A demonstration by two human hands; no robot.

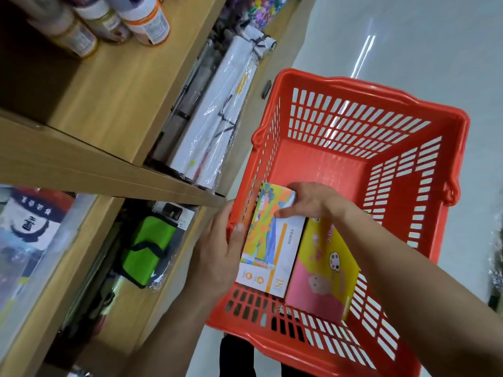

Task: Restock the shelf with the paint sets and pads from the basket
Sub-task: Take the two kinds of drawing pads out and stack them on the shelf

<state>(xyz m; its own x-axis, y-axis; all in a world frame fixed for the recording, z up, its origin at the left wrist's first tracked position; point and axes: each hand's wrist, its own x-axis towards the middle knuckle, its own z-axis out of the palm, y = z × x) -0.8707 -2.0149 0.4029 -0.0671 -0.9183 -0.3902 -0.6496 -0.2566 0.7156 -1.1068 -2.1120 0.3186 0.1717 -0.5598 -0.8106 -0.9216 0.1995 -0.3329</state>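
A red plastic basket (353, 126) is held up beside the wooden shelf (117, 104). Inside it, against the near-left wall, stands a white and orange paint set box (272, 248) with a colourful picture. A yellow and pink pad (324, 270) leans just to its right. My left hand (217, 248) grips the basket's left rim, thumb inside touching the box's edge. My right hand (310, 200) reaches into the basket and holds the top of the paint set box, thumb on its front face.
The upper shelf carries several spray cans (147, 20). On the middle shelf lie wrapped white canvases (215, 118). Below it sit a green pouch (147, 248) in clear wrap and a clear packet (30, 229) with dark print. Grey floor (435, 50) lies beyond the basket.
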